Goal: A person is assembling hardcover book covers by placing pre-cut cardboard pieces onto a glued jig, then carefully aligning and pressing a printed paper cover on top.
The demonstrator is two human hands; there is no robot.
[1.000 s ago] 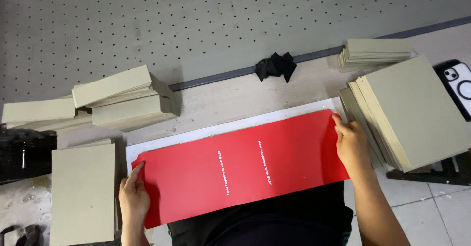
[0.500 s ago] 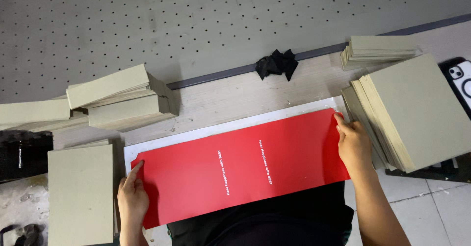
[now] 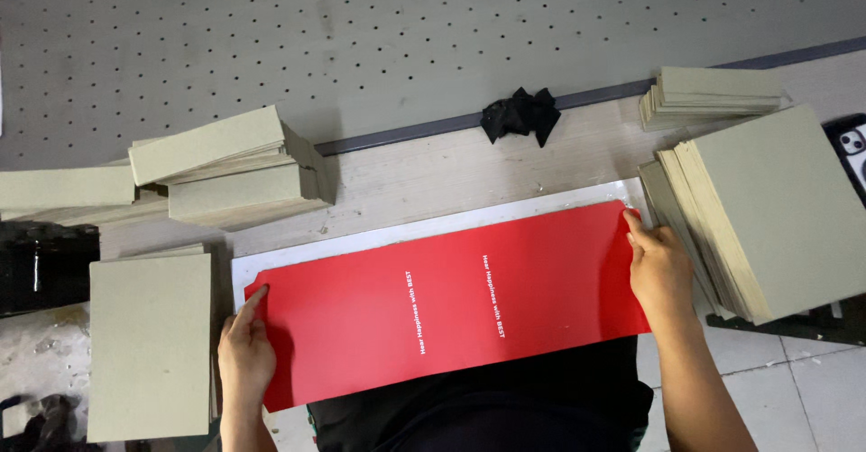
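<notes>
A long red printed sheet (image 3: 451, 303) lies flat over a white board (image 3: 379, 237) at the near edge of the table. My left hand (image 3: 245, 353) presses on the sheet's left end, index finger stretched toward its clipped corner. At the opposite end, my right hand (image 3: 658, 272) rests with its fingers spread on the sheet's edge. Neither hand grips anything; both lie flat on the sheet.
Grey cardboard panels are stacked on the right (image 3: 776, 217), far right (image 3: 713, 96), left (image 3: 230, 168) and near left (image 3: 149, 344). A crumpled black cloth (image 3: 520, 115) lies by a dark rail. A phone (image 3: 848, 145) sits at the right edge. Perforated grey surface (image 3: 406, 37) beyond.
Both hands stay on the ends of the red sheet. The sheet and hands have barely shifted; only the view moved slightly.
</notes>
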